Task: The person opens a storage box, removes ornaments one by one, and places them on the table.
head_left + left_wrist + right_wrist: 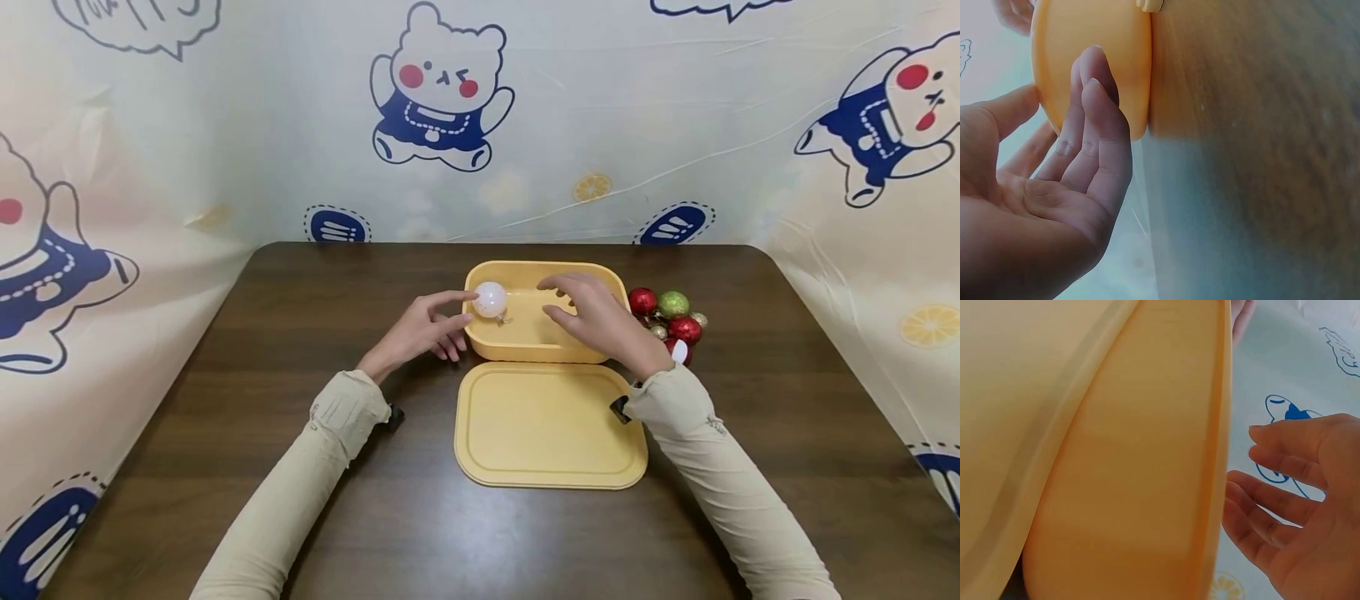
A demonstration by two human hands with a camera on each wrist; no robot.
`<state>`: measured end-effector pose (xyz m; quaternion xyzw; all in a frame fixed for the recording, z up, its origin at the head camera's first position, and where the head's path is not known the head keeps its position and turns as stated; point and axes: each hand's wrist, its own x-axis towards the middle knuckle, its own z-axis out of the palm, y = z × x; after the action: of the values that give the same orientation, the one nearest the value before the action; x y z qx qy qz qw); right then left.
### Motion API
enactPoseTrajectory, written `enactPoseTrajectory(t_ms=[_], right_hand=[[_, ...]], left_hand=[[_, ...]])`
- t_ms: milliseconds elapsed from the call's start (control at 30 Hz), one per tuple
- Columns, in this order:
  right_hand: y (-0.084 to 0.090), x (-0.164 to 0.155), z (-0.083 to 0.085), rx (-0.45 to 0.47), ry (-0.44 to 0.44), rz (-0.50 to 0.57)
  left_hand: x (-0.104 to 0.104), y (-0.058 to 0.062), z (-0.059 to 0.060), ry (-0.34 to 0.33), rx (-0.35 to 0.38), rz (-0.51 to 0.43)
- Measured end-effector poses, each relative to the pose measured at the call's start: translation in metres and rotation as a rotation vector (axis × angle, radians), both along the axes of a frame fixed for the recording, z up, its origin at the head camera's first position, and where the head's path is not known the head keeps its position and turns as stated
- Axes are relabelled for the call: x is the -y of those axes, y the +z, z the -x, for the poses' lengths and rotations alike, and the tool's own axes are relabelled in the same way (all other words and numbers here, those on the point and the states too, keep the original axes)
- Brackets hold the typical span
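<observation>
In the head view a yellow plastic box (525, 353) stands uncovered, with a white Christmas bauble (491, 299) lying inside at its left end. My left hand (426, 327) is at the box's left rim; its index fingertip meets the bauble's edge in this view, but contact is uncertain. In the left wrist view the thumb of this left hand (1054, 187) reaches the rim, and other fingers lie beside the outer wall. Over the right half of the box hovers my right hand (592, 315), fingers loosely bent, holding nothing. The right wrist view shows this right hand (1297, 506) above the rim.
A flat yellow lid (551, 425) lies on the brown table (360, 517) in front of the box. Right of the box sits a cluster of red baubles (684, 329), a green bauble (673, 303) and small gold ones, partly behind my right forearm. A patterned cloth (555, 125) hangs behind.
</observation>
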<state>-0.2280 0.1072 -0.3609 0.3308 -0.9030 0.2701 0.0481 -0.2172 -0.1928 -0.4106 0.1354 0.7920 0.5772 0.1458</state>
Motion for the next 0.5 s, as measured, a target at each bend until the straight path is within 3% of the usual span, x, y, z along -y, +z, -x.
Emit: enactPoseTrajectory(t_ms=[500], right_hand=[[-0.012,0.046,0.026,0.118,0.074,-0.003]], left_hand=[[-0.001,0.0,-0.001,0.017,-0.008,-0.007]])
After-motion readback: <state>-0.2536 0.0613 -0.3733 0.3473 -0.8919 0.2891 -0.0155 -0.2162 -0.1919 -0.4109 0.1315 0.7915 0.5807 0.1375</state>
